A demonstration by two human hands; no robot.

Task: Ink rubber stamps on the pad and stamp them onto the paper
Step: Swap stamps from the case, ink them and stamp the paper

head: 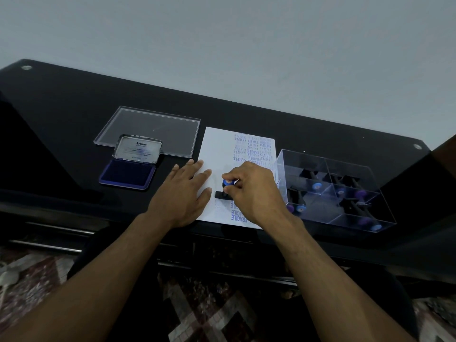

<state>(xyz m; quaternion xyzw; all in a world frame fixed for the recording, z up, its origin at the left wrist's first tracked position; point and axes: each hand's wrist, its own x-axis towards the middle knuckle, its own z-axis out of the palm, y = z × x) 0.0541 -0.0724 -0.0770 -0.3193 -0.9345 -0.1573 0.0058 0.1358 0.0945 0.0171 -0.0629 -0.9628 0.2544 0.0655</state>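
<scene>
A right hand (251, 191) is gripping a blue-capped rubber stamp (225, 191) standing on the white paper (217, 149). The left hand (183, 193) is lying flat, fingers straight, on the paper's left edge. An open ink pad (128, 172) is sitting left of the paper.

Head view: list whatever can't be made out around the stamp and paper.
- Face of the black rubber stamp with the blue knob: pressed down on the white paper sheet, and the right hand covers its handle.
- Paper's near right part: hidden under that hand.
- Small print on the open ink pad's metal lid: too small.
- Stamps in the clear plastic box: dim, lettering unreadable.
</scene>
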